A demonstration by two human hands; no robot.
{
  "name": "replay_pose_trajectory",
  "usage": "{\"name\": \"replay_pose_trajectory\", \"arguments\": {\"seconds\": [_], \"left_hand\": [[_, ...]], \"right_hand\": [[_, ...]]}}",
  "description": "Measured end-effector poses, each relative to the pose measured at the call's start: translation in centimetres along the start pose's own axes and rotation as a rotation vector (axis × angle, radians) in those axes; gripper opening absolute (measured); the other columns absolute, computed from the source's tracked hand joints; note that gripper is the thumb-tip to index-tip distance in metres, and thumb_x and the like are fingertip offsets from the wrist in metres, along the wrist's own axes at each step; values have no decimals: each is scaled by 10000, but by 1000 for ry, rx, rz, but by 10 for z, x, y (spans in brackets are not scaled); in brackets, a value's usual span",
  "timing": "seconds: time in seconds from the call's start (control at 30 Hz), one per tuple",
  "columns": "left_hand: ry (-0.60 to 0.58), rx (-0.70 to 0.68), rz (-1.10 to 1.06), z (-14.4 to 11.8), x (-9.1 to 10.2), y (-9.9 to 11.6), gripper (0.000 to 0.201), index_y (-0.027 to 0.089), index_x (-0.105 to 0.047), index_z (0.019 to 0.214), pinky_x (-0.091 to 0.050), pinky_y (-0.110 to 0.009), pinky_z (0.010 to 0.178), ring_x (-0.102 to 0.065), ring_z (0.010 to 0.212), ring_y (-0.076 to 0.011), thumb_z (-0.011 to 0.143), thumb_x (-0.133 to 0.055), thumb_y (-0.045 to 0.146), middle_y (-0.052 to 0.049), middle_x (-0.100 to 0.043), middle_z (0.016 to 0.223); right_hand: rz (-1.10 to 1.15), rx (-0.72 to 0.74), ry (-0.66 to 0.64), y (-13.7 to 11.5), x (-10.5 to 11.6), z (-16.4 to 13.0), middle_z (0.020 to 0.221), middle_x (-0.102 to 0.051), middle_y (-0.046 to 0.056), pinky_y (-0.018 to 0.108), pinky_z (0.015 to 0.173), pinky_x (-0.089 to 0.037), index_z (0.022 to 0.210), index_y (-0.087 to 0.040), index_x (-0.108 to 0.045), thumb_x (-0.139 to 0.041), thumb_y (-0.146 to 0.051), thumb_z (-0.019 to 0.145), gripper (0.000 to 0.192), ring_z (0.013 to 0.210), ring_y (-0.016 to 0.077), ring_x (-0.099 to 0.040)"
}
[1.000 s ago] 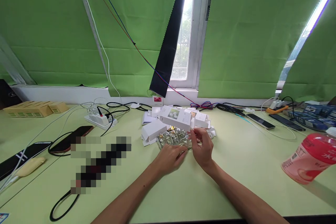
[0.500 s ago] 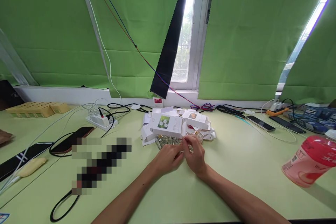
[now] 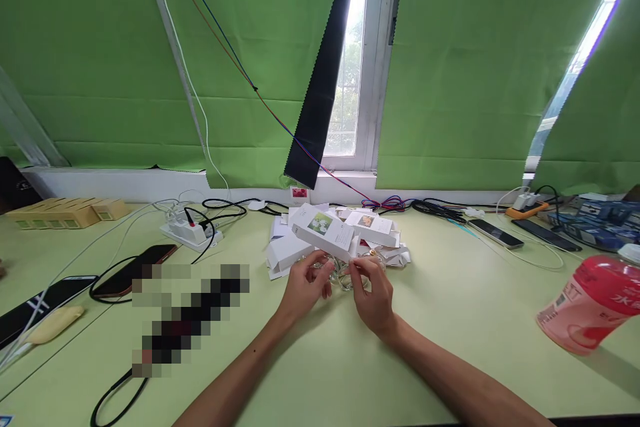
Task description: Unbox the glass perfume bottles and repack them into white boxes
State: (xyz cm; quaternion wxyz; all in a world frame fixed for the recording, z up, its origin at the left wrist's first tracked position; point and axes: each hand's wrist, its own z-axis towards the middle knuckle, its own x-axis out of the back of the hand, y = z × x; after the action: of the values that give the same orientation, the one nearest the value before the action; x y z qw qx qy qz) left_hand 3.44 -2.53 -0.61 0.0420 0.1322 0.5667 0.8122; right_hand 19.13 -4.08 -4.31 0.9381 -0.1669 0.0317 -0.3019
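A small white carton [image 3: 327, 232] with a white-flower picture is tilted in front of a pile of white cartons, its right end lower. My right hand [image 3: 373, 290] pinches the carton's lower right end between thumb and fingertips. Beside its lower left edge is my left hand [image 3: 303, 287], fingers loosely curled and thumb apart; I see nothing held in it. Shiny, clear-looking coils [image 3: 345, 278] lie under the carton between my hands, partly hidden. Another white carton [image 3: 373, 228] with an orange-flower picture lies behind to the right.
A pink drink bottle [image 3: 587, 303] stands on the right. Phones [image 3: 495, 234] and cables lie beyond it. On the left are a power strip [image 3: 187, 230], a dark phone [image 3: 135, 270], a blurred dark object [image 3: 193, 320] and yellow boxes [image 3: 65, 212].
My left hand has moved left, away from my right hand, and its fingers have parted. The carton has turned, its right end dipping. My right hand stays at its corner.
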Motion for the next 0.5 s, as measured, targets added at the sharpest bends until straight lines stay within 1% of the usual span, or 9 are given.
{"name": "replay_pose_trajectory", "arguments": {"seconds": [0.07,0.13,0.2,0.23,0.27,0.33,0.43,0.5], "left_hand": [[-14,13,-55,1,-3,-1,429,173,-594,1046,-495,-261,437,-616,475,-113,871,-613,564,-60,-665,985],[-34,14,-115,2,-5,-3,458,181,-558,1086,-506,-263,415,-637,488,-118,859,-628,572,-91,-664,1099],[-46,13,-174,2,-8,-4,522,190,-515,1165,-508,-263,396,-646,489,-123,844,-644,581,-112,-669,1148],[-45,16,-197,2,-9,-4,558,192,-496,1198,-508,-263,390,-646,487,-126,836,-651,587,-113,-680,1134],[-35,25,-214,2,-9,-4,580,190,-488,1207,-508,-262,388,-646,485,-130,827,-659,593,-106,-694,1093],[4,49,-228,2,-10,-2,571,174,-514,1140,-504,-260,385,-634,470,-135,803,-682,603,-67,-711,949],[62,73,-235,2,-9,3,503,163,-551,1010,-500,-260,390,-613,450,-139,783,-714,582,-5,-671,743],[81,73,-250,2,-8,5,481,160,-565,1019,-506,-265,407,-611,454,-148,790,-721,553,19,-640,660]], "right_hand": [[-27,57,-15,-3,1,1,862,-648,37,278,622,-596,1154,-239,-579,-545,-67,961,261,727,162,-670],[-44,112,-41,-6,1,2,851,-666,39,268,612,-589,1167,-239,-575,-534,-64,963,273,728,162,-681],[-47,165,-70,-8,1,2,865,-695,45,262,631,-593,1182,-236,-573,-521,-60,967,283,752,162,-706],[-46,185,-88,-8,2,2,874,-710,47,261,646,-597,1190,-234,-572,-517,-59,968,288,768,163,-718],[-42,201,-111,-8,2,2,884,-723,49,262,661,-600,1196,-234,-572,-516,-60,969,291,781,164,-728],[-26,215,-172,-8,2,2,906,-743,51,264,685,-606,1207,-236,-576,-517,-61,969,301,806,169,-742],[9,210,-245,-9,3,2,950,-753,63,268,704,-613,1223,-231,-583,-508,-60,967,317,828,174,-749],[25,203,-269,-10,4,4,992,-755,76,279,723,-619,1238,-224,-581,-511,-62,963,327,862,183,-751]]}}
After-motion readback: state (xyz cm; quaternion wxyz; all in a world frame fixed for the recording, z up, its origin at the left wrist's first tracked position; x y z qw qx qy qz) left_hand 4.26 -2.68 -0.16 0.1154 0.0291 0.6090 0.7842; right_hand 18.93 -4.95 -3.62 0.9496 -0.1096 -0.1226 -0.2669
